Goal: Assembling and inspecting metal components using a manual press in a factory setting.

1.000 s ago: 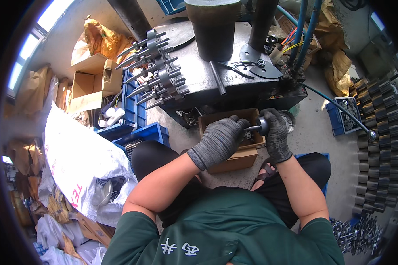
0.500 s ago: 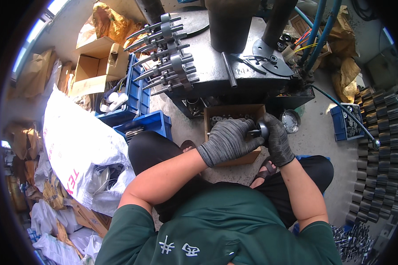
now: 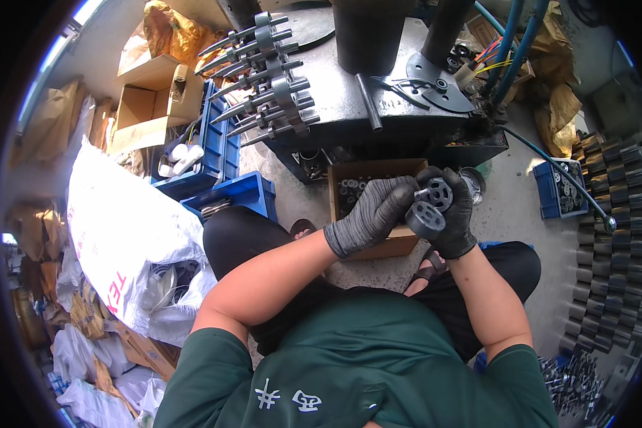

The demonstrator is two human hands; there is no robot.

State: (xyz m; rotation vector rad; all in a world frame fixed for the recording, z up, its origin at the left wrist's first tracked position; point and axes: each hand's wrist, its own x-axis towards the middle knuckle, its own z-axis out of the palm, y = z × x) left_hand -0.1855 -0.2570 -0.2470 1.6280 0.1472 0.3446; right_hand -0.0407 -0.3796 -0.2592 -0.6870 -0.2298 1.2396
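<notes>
Both gloved hands have lifted slightly; left hand [image 3: 373, 214] and right hand [image 3: 455, 214] each pinch a round metal part [image 3: 429, 207] above the cardboard box [image 3: 367, 178], faces turned up for viewing.

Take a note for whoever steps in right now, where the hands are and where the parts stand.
Left hand: gloved, gripping the dark round metal part from the left.
Right hand: gloved, holding the same part from the right, with a second spoked disc above it.
Cardboard box of similar parts sits on the floor under the hands.
Done: finished shafts lie on the machine table.
Left: parts remain in the box.
</notes>
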